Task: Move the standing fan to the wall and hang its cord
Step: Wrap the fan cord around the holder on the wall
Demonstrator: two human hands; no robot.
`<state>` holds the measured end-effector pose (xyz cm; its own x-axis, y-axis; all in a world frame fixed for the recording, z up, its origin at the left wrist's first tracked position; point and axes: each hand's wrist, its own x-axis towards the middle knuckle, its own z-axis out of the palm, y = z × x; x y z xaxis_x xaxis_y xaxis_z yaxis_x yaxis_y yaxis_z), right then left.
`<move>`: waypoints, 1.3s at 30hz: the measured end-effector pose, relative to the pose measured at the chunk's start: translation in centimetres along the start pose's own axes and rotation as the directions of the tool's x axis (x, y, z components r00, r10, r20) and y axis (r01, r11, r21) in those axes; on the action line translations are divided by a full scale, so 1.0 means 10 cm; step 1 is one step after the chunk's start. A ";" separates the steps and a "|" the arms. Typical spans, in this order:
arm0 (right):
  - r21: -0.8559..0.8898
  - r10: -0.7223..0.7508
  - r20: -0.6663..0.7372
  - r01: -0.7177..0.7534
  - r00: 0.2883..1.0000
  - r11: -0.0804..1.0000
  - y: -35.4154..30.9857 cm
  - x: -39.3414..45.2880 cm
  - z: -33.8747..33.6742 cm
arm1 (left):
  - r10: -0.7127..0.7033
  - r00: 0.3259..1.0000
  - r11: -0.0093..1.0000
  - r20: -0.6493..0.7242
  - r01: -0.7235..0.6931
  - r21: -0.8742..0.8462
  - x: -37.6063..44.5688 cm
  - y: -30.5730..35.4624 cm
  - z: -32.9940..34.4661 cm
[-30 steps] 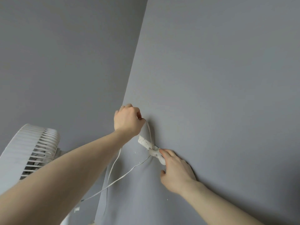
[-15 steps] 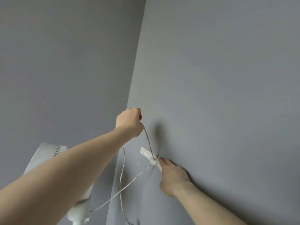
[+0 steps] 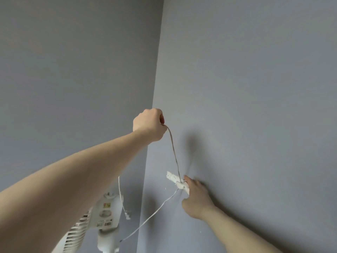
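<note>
Now left hand (image 3: 149, 125) fisted on cord (image 3: 174, 154), raised higher; right hand (image 3: 196, 199) spread, pressing hook strip (image 3: 176, 180)

A corner where two grey walls meet

I am looking up at two plain grey walls. The left wall (image 3: 73, 70) is a bit darker, and the right wall (image 3: 255, 79) is lighter and closer to me. They meet in a straight corner line (image 3: 158, 61). A soft dark shadow (image 3: 191, 148) lies on the right wall.
</note>
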<state>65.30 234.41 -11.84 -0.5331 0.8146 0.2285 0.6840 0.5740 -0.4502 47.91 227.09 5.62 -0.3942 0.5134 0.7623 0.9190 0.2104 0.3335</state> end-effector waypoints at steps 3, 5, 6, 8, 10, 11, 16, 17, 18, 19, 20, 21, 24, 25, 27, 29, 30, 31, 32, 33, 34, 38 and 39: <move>0.421 0.102 0.011 -0.097 0.995 0.902 -0.22 -0.03 -0.15 | 0.032 0.999 0.999 0.004 -0.032 -0.008 -0.05 0.11 -0.15; 0.626 0.127 0.004 -0.101 0.992 0.773 -0.36 -0.07 -0.30 | 0.063 0.998 0.998 0.017 -0.063 -0.022 -0.11 0.21 -0.24; 0.693 0.123 -0.001 -0.088 0.992 0.715 -0.41 -0.11 -0.37 | 0.083 0.996 0.996 0.029 -0.082 -0.031 -0.15 0.27 -0.30; 0.788 0.101 -0.001 -0.061 0.995 0.612 -0.50 -0.16 -0.48 | 0.114 0.992 0.992 0.055 -0.111 -0.059 -0.23 0.37 -0.39; 0.855 0.094 0.000 -0.049 0.996 0.517 -0.56 -0.21 -0.55 | 0.135 0.987 0.987 0.093 -0.126 -0.096 -0.32 0.45 -0.47; 0.883 0.099 -0.004 -0.042 0.995 0.468 -0.57 -0.24 -0.57 | 0.146 0.982 0.984 0.120 -0.132 -0.117 -0.38 0.48 -0.51; 0.978 0.118 -0.006 -0.019 0.993 0.206 -0.51 -0.41 -0.72 | 0.218 0.936 0.942 0.276 -0.128 -0.311 -0.79 0.52 -0.59; 0.985 0.119 0.013 -0.033 0.993 0.168 -0.48 -0.43 -0.75 | 0.238 0.924 0.928 0.300 -0.124 -0.352 -0.90 0.51 -0.58; 0.989 0.117 0.031 -0.047 0.993 0.138 -0.45 -0.45 -0.76 | 0.264 0.907 0.912 0.328 -0.125 -0.390 -1.02 0.50 -0.55; 0.991 0.110 0.046 -0.059 0.993 0.123 -0.43 -0.47 -0.77 | 0.295 0.887 0.895 0.356 -0.127 -0.427 -1.14 0.50 -0.52; 0.990 0.099 0.054 -0.066 0.994 0.125 -0.42 -0.49 -0.78 | 0.325 0.865 0.877 0.383 -0.124 -0.464 -1.25 0.48 -0.48; 0.989 0.093 0.052 -0.065 0.994 0.133 -0.37 -0.51 -0.79 | 0.351 0.844 0.855 0.406 -0.112 -0.506 -1.35 0.48 -0.42; 0.993 0.123 0.005 -0.019 0.992 0.116 -0.29 -0.58 -0.83 | 0.330 0.836 0.828 0.438 -0.033 -0.560 -1.52 0.32 -0.22; 0.994 0.150 -0.015 -0.001 0.989 0.108 -0.24 -0.60 -0.84 | 0.303 0.843 0.843 0.445 -0.020 -0.538 -1.54 0.24 -0.13; 0.993 0.216 -0.045 0.021 0.975 0.115 -0.13 -0.64 -0.85 | 0.257 0.847 0.899 0.465 -0.033 -0.436 -1.56 0.03 0.08; 0.981 0.287 -0.101 0.048 0.953 0.187 0.02 -0.67 -0.81 | 0.218 0.834 0.948 0.506 -0.057 -0.313 -1.58 -0.16 0.31; 0.968 0.314 -0.144 0.068 0.939 0.240 0.10 -0.67 -0.77 | 0.196 0.826 0.965 0.528 -0.065 -0.255 -1.59 -0.24 0.44; 0.953 0.329 -0.188 0.090 0.925 0.290 0.18 -0.68 -0.72 | 0.177 0.818 0.975 0.547 -0.071 -0.209 -1.59 -0.30 0.56; 0.937 0.331 -0.227 0.112 0.916 0.331 0.26 -0.70 -0.67 | 0.158 0.810 0.982 0.564 -0.069 -0.175 -1.59 -0.34 0.69; 0.920 0.326 -0.259 0.129 0.909 0.371 0.33 -0.72 -0.62 | 0.142 0.804 0.986 0.577 -0.064 -0.154 -1.59 -0.37 0.81; 0.902 0.320 -0.288 0.143 0.903 0.409 0.39 -0.74 -0.57 | 0.129 0.800 0.988 0.586 -0.057 -0.140 -1.58 -0.38 0.93; 0.795 0.293 -0.368 0.135 0.883 0.592 0.60 -0.77 -0.36 | 0.144 0.801 0.987 0.580 -0.075 -0.142 -1.55 -0.32 1.32; 0.768 0.296 -0.369 0.110 0.881 0.631 0.65 -0.78 -0.30 | 0.156 0.801 0.984 0.577 -0.079 -0.157 -1.54 -0.28 1.39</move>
<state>75.38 232.00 -13.94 -0.0835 0.9184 0.3868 -0.0093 0.3875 -0.9218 51.56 230.14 -14.80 -0.1660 0.9247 0.3427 0.9342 0.0361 0.3550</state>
